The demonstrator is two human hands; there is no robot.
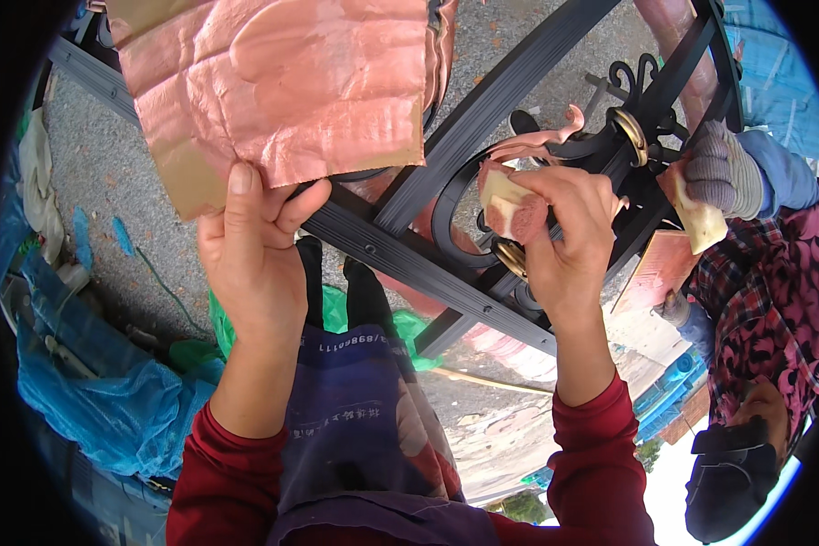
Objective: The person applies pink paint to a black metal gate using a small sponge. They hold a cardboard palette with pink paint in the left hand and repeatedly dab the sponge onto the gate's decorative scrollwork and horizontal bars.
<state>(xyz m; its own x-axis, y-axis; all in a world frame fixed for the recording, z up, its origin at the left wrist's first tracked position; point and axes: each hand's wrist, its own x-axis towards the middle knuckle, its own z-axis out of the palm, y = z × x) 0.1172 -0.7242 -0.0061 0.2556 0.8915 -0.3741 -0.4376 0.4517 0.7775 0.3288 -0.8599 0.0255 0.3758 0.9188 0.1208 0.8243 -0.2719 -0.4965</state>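
My left hand [255,246] pinches the lower edge of a cardboard sheet [291,91], thumb on top and fingers underneath. Shiny copper-pink paint covers most of the sheet, with bare brown at its corners. A small pale yellow sponge [510,205] sits between the thumb and fingers of my right hand [573,232], its faces stained with the same paint. That hand is over a black metal railing [464,109] with curled scrolls. Close beyond the sponge, one leaf-like scroll [546,138] is copper-pink. Gold-coloured rings [630,136] band the scrollwork.
At the right, a co-worker's gloved hand [723,173] holds another stained sponge [692,209], near a paint-smeared board [660,268]. Blue plastic sheeting [100,391] lies bunched at the left. Green plastic [337,305] is near my feet on grey ground.
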